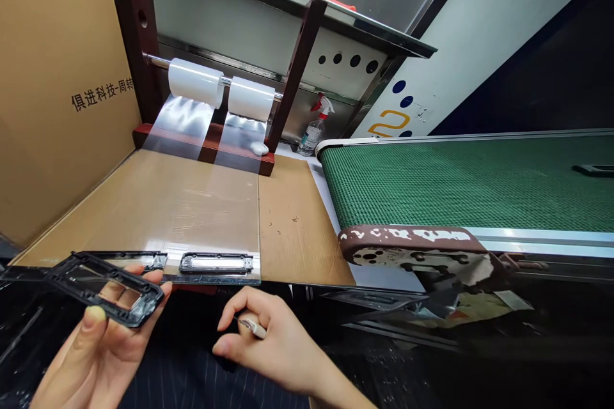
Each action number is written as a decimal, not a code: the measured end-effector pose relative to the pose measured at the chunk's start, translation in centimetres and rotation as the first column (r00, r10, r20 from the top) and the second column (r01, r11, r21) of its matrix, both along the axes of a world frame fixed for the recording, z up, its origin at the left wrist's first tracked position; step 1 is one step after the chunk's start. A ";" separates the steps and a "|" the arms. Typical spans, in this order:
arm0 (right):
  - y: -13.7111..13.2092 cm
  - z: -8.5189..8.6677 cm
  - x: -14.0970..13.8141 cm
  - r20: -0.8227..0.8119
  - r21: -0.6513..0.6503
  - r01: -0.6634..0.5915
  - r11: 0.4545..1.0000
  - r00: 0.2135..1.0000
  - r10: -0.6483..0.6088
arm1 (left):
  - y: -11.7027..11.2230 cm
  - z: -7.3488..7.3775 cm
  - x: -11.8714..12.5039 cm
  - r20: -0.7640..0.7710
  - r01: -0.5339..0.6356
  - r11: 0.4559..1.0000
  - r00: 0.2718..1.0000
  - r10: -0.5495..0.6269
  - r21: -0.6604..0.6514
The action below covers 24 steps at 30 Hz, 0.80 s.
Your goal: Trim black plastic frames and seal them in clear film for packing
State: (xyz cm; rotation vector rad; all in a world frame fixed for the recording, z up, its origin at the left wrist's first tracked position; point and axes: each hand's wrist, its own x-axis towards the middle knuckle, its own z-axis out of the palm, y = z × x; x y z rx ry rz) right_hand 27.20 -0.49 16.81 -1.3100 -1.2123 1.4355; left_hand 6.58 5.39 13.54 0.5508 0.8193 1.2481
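My left hand (103, 351) grips a black plastic frame (132, 316) by one end, thumb in front and fingers behind. The frame is tilted above the work surface's near edge, and fingers show through its opening. My right hand (283, 342) is apart from it, to the right, curled around a small pale tool (254, 327) with a thin dark tip; its kind is unclear. On a clear sheet (201, 204) lies another black frame (215, 263) around a bright strip. Left of it, a similar black piece is partly hidden behind my left hand.
Two rolls of clear film (252, 98) hang on a rod, their ends drawn toward me. A spray bottle (311, 135) stands behind. A green conveyor belt (470, 185) runs along the right, its worn brown end (412, 239) jutting near. A cardboard box (57, 140) rises at left.
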 end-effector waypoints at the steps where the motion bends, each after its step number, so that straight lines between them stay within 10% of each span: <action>1: 0.0 0.0 0.0 0.010 0.006 0.001 1.000 1.000 -0.001 | 0.0 0.1 0.1 -0.002 0.003 1.000 1.000 -0.003 0.000; 24: -0.2 0.1 -0.4 0.174 0.105 -0.102 0.989 0.981 0.083 | -0.7 0.4 0.9 0.019 0.012 0.989 1.000 -0.009 -0.146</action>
